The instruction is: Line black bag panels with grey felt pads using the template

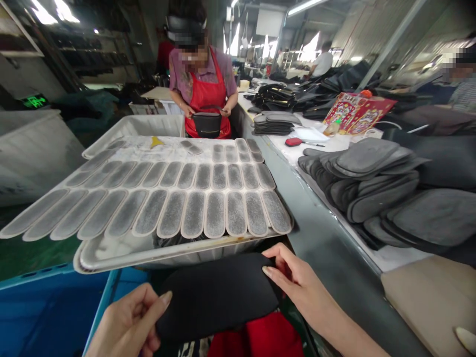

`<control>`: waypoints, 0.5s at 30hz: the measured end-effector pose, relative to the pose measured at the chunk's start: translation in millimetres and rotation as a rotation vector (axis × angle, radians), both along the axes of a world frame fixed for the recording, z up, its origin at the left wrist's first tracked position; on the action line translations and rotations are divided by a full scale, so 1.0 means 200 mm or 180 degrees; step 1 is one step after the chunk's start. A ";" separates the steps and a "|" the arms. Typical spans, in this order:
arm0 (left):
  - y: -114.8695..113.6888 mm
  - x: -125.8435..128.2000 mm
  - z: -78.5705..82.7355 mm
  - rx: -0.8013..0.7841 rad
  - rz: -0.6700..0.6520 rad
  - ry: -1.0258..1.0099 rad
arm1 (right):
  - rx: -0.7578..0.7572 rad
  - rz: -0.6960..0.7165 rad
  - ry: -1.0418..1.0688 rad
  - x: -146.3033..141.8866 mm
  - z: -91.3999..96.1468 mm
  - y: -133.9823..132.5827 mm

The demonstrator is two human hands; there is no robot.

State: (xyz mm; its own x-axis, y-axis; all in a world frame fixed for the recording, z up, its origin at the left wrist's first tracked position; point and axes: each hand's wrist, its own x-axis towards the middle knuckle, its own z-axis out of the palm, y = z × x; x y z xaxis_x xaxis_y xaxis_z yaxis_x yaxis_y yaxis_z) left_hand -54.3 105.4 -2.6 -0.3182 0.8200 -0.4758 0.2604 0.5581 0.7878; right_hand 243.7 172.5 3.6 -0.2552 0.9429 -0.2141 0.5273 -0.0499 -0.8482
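Both my hands hold a flat black curved fabric piece (215,295) low in front of me. My left hand (128,322) pinches its left end, thumb on top. My right hand (297,280) grips its right end with fingers curled over the edge. Just beyond it lies a white tray (148,253) covered with rows of several oval grey pads (193,213) with pale borders.
A person in a red apron (206,94) stands across the tray holding a small black bag (207,124). Stacks of grey pieces (375,183) lie on the right table, with red scissors (295,142) and a red printed bag (357,111). Blue bin (48,312) at lower left.
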 end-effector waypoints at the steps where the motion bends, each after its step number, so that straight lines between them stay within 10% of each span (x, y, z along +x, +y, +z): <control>1: 0.00 0.01 0.01 0.0093 -0.0016 0.0013 | 0.0078 0.0030 -0.0024 0.01 -0.01 -0.01; 11: -0.04 -0.03 -0.05 0.1346 0.0052 0.1556 | 0.1446 0.1084 -0.0749 -0.03 0.07 -0.06; 15: -0.04 0.08 0.01 0.1886 -0.0723 0.2526 | 0.1669 0.1732 -0.1135 -0.11 0.15 -0.06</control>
State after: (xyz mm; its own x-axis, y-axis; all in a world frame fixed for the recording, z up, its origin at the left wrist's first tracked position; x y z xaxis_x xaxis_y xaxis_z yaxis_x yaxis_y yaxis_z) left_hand -37.5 97.9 -0.2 -0.1729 0.9357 0.3077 0.8798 0.0063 0.4753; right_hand 220.9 160.6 33.6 -0.7038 0.7075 0.0639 0.6050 0.6441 -0.4682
